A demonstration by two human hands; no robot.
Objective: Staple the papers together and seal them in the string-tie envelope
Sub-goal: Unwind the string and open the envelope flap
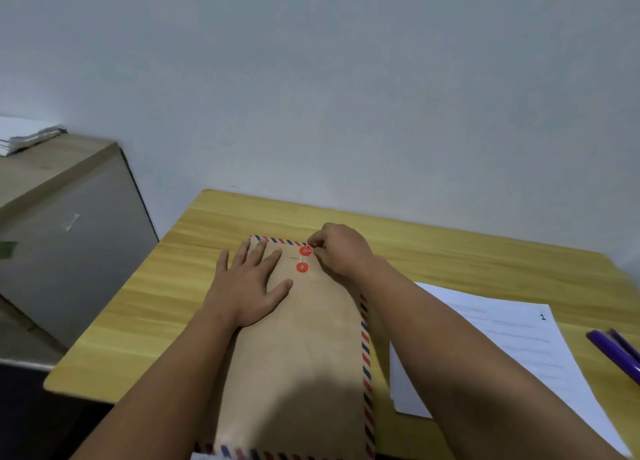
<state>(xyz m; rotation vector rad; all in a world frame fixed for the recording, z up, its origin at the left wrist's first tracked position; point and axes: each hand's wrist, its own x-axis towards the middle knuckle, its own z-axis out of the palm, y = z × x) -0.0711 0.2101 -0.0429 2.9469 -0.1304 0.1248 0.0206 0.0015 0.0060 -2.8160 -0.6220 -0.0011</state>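
Long brown kraft envelope (304, 348) with red-and-blue striped edging, flat on the yellow wood-grain table (145, 314), far end carrying two red round string-tie buttons (303, 259). Left hand (247, 283) spread flat, fingers released and pressing the envelope just left of the buttons. Right hand (341, 250) curled at the upper button, fingertips (313, 246) pinched together, apparently on the thin closure string; the string itself too fine to make out beyond a pale trace between the buttons.

Judged step: the string-tie closure at work. Whether undoing or winding, impossible to tell here. Printed white paper sheets (512, 352) lying outside the envelope, just to its right, a sheet marked "1" on top; no staple visible. Purple stapler-like tool (616, 352) at the right edge, only partly in view, untouched.

Next move, likely: unwinding the string fully, lifting the flap, then stapling the sheets and sliding them inside. Calls for a light pinch and small circling around the buttons, with the left palm holding the envelope steady.
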